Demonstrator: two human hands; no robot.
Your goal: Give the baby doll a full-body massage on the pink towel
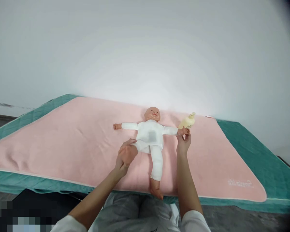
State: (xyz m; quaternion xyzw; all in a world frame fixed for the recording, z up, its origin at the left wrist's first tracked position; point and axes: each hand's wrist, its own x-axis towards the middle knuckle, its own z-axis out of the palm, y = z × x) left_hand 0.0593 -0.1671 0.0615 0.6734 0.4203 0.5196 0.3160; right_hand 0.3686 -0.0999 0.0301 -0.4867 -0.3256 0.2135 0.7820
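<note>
A baby doll (149, 132) with white cloth sleeves, top and leggings lies on its back on a pink mat (87, 135). Its head points toward the wall and both arms are spread. My left hand (123, 158) is wrapped round the doll's raised leg, whose bare foot is tilted up toward me. With my right hand (184, 143) I grip the doll's hand at the end of its outstretched arm. Straight toward the near edge lies the doll's other leg (156, 164). A pale yellow pump bottle (188, 121) is just behind my right hand, partly hidden by the doll's hand.
Under the pink mat, a teal quilted cover (256, 154) shows on both sides and along the front edge. A pale wall (145, 48) rises directly behind. Something black (45, 206) stands below the edge at lower left.
</note>
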